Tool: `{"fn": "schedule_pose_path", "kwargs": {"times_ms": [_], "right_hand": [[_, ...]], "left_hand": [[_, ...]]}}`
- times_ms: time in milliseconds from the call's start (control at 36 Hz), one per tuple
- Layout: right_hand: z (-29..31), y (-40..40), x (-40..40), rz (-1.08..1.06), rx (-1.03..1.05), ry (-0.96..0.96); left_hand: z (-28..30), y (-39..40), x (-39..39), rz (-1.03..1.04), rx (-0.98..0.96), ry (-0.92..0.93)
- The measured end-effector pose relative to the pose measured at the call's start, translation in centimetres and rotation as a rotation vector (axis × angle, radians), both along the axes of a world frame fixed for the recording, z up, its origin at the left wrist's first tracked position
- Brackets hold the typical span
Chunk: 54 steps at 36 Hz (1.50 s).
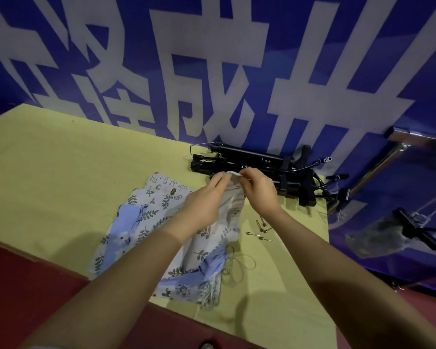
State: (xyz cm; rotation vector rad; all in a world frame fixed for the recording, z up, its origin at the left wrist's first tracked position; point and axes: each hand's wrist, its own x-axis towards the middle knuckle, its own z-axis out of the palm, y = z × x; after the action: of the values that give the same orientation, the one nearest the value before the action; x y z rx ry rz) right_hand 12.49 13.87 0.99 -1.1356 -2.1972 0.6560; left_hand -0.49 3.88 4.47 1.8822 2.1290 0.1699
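A pile of printed cloth pieces (146,212), white and light blue with leaf patterns, lies on the yellow table (61,172). My left hand (202,205) and my right hand (258,192) are raised over the pile. Together they pinch the top edge of one pale cloth piece (233,200), fingertips close together at its upper rim. The piece hangs down between my hands onto the pile. Thin white cords (239,267) trail from the pile's lower right.
A black folded metal frame with clips and wires (262,167) lies at the table's far edge against a blue banner with large white characters. Several small metal pins (261,230) lie right of the cloth. Red floor shows below the table's near edge.
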Motion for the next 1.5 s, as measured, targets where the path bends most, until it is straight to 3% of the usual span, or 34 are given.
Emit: {"fn": "schedule_pose_path", "kwargs": {"times_ms": [222,472,778,1083,1250,1417,1500], "right_hand": [[-2.6,0.1,3.6,-0.114,-0.113,-0.136],[-8.2,-1.8,8.4,-0.122,-0.242,-0.561],[-9.9,-2.5,8.4,-0.100,-0.205,-0.642],[-5.5,-2.7,4.2,-0.046,-0.280,-0.142],[-4.2,-3.6,0.3,-0.054,-0.394,-0.108],[-3.4,-4.3,-1.6,0.084,-0.530,0.012],[-3.1,-4.2,-2.1,0.069,-0.423,-0.011]], "left_hand": [[-2.0,1.0,1.2,0.085,-0.140,-0.095],[-4.6,0.8,3.5,0.112,-0.110,-0.313],[-4.5,1.2,3.2,0.063,-0.128,-0.410],[-3.7,0.6,1.0,0.122,-0.093,-0.049],[-2.6,0.4,-0.2,0.145,-0.028,-0.064],[-1.8,0.2,-1.6,0.170,0.028,-0.062],[-1.7,0.2,-2.0,0.180,0.028,-0.060]]}}
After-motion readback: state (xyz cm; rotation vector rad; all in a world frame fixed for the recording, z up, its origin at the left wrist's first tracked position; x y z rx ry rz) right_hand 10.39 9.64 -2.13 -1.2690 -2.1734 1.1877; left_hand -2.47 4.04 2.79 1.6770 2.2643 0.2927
